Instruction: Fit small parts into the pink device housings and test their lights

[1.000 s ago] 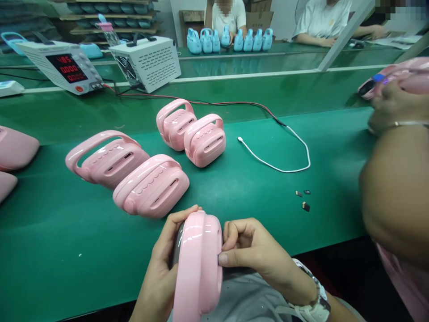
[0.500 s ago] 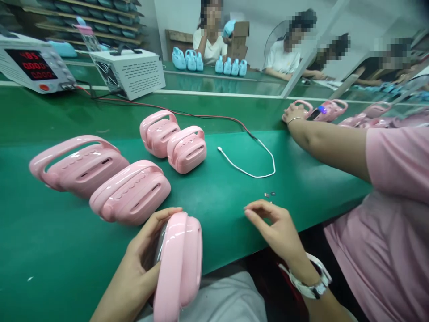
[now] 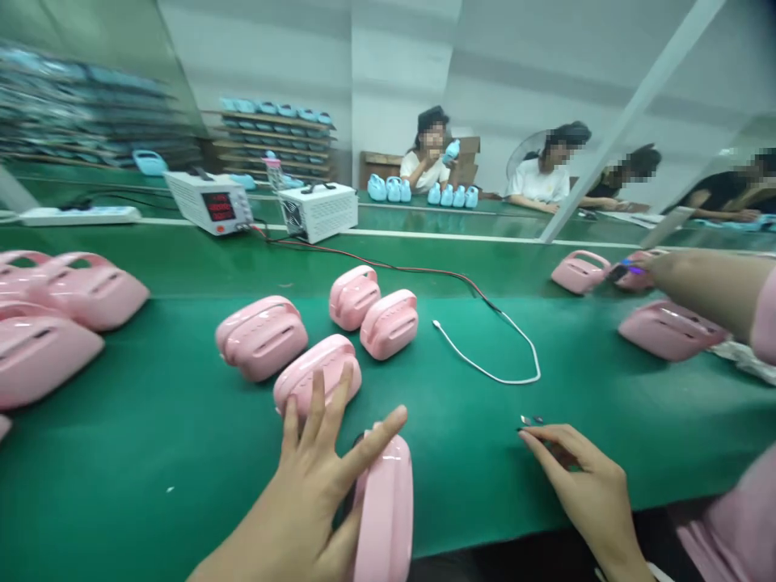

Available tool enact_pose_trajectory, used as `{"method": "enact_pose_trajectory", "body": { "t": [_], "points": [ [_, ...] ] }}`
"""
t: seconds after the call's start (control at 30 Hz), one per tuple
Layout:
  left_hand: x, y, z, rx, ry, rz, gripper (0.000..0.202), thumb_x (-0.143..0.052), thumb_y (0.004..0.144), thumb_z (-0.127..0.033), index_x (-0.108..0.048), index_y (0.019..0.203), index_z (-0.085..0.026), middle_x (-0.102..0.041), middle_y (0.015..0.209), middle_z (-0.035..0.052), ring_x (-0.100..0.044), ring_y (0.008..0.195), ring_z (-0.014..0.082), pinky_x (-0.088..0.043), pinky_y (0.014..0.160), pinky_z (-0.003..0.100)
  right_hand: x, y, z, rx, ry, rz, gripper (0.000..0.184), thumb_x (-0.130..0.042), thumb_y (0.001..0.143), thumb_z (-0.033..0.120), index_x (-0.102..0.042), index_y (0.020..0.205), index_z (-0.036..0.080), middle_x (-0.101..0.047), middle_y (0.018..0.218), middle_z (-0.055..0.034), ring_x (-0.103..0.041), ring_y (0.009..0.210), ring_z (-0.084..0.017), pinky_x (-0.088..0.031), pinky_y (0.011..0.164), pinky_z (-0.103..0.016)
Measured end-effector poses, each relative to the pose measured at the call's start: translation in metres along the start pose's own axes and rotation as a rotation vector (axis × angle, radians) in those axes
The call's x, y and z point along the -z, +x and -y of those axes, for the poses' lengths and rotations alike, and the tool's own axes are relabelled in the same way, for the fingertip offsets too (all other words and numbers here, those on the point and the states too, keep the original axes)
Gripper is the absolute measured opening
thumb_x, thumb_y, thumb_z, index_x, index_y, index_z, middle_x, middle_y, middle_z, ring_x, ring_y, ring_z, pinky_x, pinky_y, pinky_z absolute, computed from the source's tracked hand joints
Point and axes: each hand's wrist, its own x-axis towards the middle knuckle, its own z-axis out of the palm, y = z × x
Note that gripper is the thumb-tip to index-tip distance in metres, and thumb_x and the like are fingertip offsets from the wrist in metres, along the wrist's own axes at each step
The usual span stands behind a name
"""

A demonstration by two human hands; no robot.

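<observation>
My left hand is spread open, its fingertips over the front of a pink portable speaker with a handle and a row of buttons. Whether they touch it I cannot tell. Another pink speaker stands edge-on at the table's near side, beside my left thumb and under the index finger. To the right, my right hand pinches a tiny dark card, like a memory card, between thumb and forefinger. Just beyond those fingertips, two more tiny cards lie on the green mat.
More pink speakers stand behind my left hand, with others at far left. A white cable curves across the mat. Power supplies sit behind. A co-worker's arm reaches in from the right.
My left hand has let go of the near speaker and spread its fingers toward the one behind. My right hand now pinches a tiny card. The view has swung left and up.
</observation>
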Motion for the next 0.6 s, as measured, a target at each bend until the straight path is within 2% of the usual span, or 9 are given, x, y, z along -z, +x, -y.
{"method": "enact_pose_trajectory", "body": {
  "t": [0.07, 0.13, 0.2, 0.27, 0.33, 0.4, 0.5, 0.6],
  "points": [
    [-0.004, -0.002, -0.002, 0.005, 0.053, -0.064, 0.075, -0.037, 0.087, -0.012, -0.01, 0.148, -0.045, 0.014, 0.158, 0.0059, 0.009, 0.14, 0.0459, -0.009, 0.096, 0.08, -0.018, 0.009, 0.036, -0.107, 0.275, 0.205, 0.031, -0.073, 0.067, 0.049, -0.068, 0.067, 0.019, -0.064, 0.069, -0.0058, -0.058, 0.059, -0.018, -0.046, 0.057, -0.029],
    [-0.012, -0.005, -0.005, 0.071, 0.059, -0.12, 0.082, -0.038, 0.085, -0.009, 0.002, 0.148, -0.045, 0.022, 0.156, 0.0067, 0.016, 0.139, 0.0455, -0.009, 0.094, 0.081, -0.043, 0.021, 0.079, -0.237, 0.612, 0.603, 0.035, -0.076, 0.064, 0.051, -0.065, 0.069, 0.017, -0.063, 0.065, -0.0041, -0.057, 0.053, -0.014, -0.045, 0.051, -0.025],
    [-0.023, -0.008, -0.008, 0.142, 0.059, -0.169, 0.09, -0.041, 0.083, -0.009, 0.013, 0.147, -0.042, 0.027, 0.154, 0.0076, 0.019, 0.139, 0.0446, -0.011, 0.094, 0.081, -0.072, 0.033, 0.122, -0.334, 0.834, 0.979, 0.038, -0.079, 0.062, 0.048, -0.061, 0.071, 0.016, -0.067, 0.078, -0.006, -0.06, 0.053, -0.013, -0.042, 0.045, -0.021],
    [-0.035, -0.011, -0.01, 0.214, 0.082, -0.23, 0.099, -0.046, 0.078, -0.01, 0.021, 0.145, -0.037, 0.029, 0.153, 0.0083, 0.02, 0.139, 0.0434, -0.01, 0.095, 0.08, -0.1, 0.044, 0.154, -0.373, 0.908, 1.192, 0.04, -0.082, 0.06, 0.045, -0.06, 0.072, 0.014, -0.068, 0.088, -0.0072, -0.06, 0.051, -0.01, -0.035, 0.039, -0.017],
    [-0.044, -0.012, -0.011, 0.259, 0.116, -0.286, 0.106, -0.05, 0.074, -0.009, 0.025, 0.144, -0.033, 0.031, 0.152, 0.0086, 0.02, 0.139, 0.0424, -0.01, 0.097, 0.078, -0.123, 0.052, 0.173, -0.413, 0.926, 1.285, 0.042, -0.085, 0.056, 0.043, -0.06, 0.074, 0.014, -0.068, 0.089, -0.0061, -0.062, 0.052, -0.009, -0.031, 0.034, -0.015],
    [-0.05, -0.012, -0.011, 0.281, 0.145, -0.327, 0.11, -0.052, 0.071, -0.008, 0.027, 0.144, -0.032, 0.032, 0.152, 0.0087, 0.02, 0.14, 0.0416, -0.008, 0.098, 0.077, -0.136, 0.056, 0.18, -0.472, 0.971, 1.309, 0.045, -0.087, 0.053, 0.041, -0.061, 0.077, 0.015, -0.065, 0.08, -0.0017, -0.064, 0.058, -0.011, -0.033, 0.035, -0.014],
    [-0.051, -0.012, -0.012, 0.288, 0.147, -0.362, 0.111, -0.052, 0.07, -0.006, 0.025, 0.145, -0.032, 0.03, 0.152, 0.01, 0.021, 0.14, 0.0403, -0.008, 0.099, 0.077, -0.141, 0.057, 0.179, -0.483, 1.059, 1.252, 0.047, -0.088, 0.052, 0.041, -0.059, 0.08, 0.016, -0.056, 0.064, 0.0055, -0.059, 0.052, -0.008, -0.035, 0.037, -0.014],
    [-0.048, -0.011, -0.014, 0.28, 0.1, -0.349, 0.108, -0.05, 0.072, -0.004, 0.026, 0.145, -0.032, 0.032, 0.151, 0.0092, 0.024, 0.139, 0.0392, -0.007, 0.099, 0.077, -0.135, 0.059, 0.175, -0.393, 1.021, 1.19, 0.045, -0.086, 0.056, 0.043, -0.057, 0.076, 0.016, -0.048, 0.053, 0.0087, -0.044, 0.041, -0.003, -0.033, 0.039, -0.014]
  ]
}}
